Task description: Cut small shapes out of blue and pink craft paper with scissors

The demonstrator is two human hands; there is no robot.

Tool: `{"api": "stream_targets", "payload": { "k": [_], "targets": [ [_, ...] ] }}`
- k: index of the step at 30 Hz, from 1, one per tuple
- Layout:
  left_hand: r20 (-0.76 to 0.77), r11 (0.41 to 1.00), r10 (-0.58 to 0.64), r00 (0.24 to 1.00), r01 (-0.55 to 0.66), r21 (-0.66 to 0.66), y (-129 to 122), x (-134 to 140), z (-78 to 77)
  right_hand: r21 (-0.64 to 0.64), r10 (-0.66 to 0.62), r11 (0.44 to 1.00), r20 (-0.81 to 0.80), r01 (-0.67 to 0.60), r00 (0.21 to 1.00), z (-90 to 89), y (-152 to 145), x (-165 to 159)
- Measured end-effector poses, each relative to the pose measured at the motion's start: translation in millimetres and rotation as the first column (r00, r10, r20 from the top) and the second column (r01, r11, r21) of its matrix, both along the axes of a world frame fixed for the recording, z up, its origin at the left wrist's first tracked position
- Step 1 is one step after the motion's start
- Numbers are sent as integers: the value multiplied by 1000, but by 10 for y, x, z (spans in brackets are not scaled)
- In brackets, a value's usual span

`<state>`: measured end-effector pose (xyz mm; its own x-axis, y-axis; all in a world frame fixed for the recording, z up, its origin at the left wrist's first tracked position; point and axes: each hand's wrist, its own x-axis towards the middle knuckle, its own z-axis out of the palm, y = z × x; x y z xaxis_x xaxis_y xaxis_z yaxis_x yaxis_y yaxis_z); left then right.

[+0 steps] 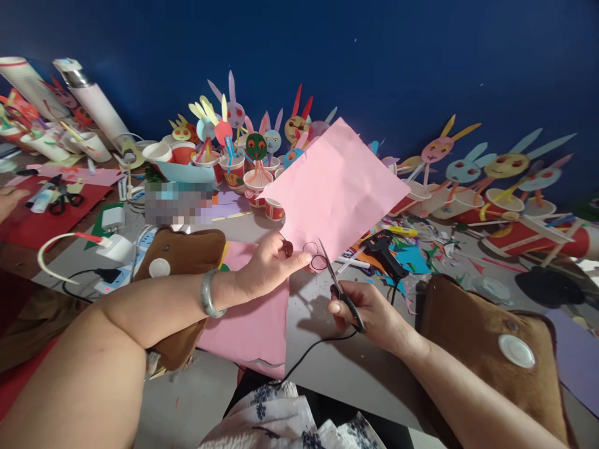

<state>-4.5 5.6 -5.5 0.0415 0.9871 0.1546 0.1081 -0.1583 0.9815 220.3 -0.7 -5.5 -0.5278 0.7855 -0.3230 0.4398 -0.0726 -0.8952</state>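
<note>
My left hand (264,267) pinches the lower corner of a pink sheet of paper (341,181), which is held up tilted over the table. Two dark circles are drawn near that corner, beside my thumb. In my right hand (369,312) is a pair of scissors (333,274) with black handles, its blades pointing up at the paper's lower edge by the circles. Whether the blades are cutting into the sheet I cannot tell. Another pink sheet (253,324) lies on the table beneath my left wrist.
Paper cups with rabbit-faced figures (256,146) line the blue wall. A black glue gun (386,252) lies among paper scraps to the right. Brown plush cushions (491,349) flank my arms. At left are a power strip (116,277), black scissors (65,198) and another person's hand (10,202).
</note>
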Motion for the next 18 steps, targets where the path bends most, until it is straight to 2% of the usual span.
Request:
{"api": "stream_targets", "payload": {
  "k": [13,18],
  "targets": [
    [9,997,52,999,-52,-59,-5,24,46,-14,-28,999,53,29,998,63,1,-14],
    [21,995,81,997,-79,-62,-1,28,0,15,-30,999,82,29,996,68,0,-10]
  ]
}}
